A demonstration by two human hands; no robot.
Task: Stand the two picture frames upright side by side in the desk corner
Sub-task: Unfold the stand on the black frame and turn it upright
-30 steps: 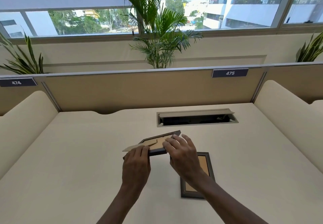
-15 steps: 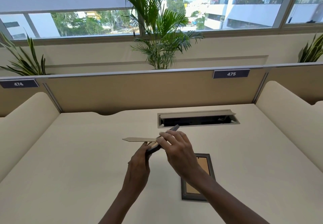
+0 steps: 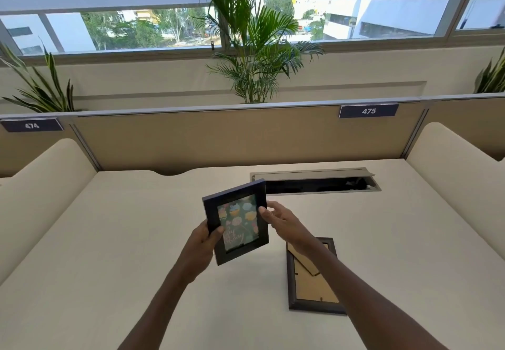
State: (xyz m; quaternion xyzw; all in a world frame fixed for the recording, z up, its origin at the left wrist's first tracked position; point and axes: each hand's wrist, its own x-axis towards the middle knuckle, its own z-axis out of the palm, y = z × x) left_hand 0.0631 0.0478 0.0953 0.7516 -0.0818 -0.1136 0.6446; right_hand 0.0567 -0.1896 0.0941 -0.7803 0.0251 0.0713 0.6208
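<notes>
A dark picture frame (image 3: pixel 237 221) with a green cupcake card inside is held up above the desk, its front facing me and tilted slightly. My left hand (image 3: pixel 203 243) grips its lower left edge. My right hand (image 3: pixel 284 221) pinches its right edge with thumb and fingers. A second dark frame (image 3: pixel 311 278) lies face down on the desk to the right, its brown backing and stand showing, partly covered by my right forearm.
A cream desk (image 3: pixel 109 254) is bounded by a tan back partition (image 3: pixel 205 142) and padded side dividers (image 3: pixel 41 186). An open cable tray slot (image 3: pixel 314 184) sits at the back centre. Potted plants stand behind the partition.
The held frame was lying nearly flat, back side up with its stand folded out; it has been lifted and turned so its front faces me. The other frame stayed put.
</notes>
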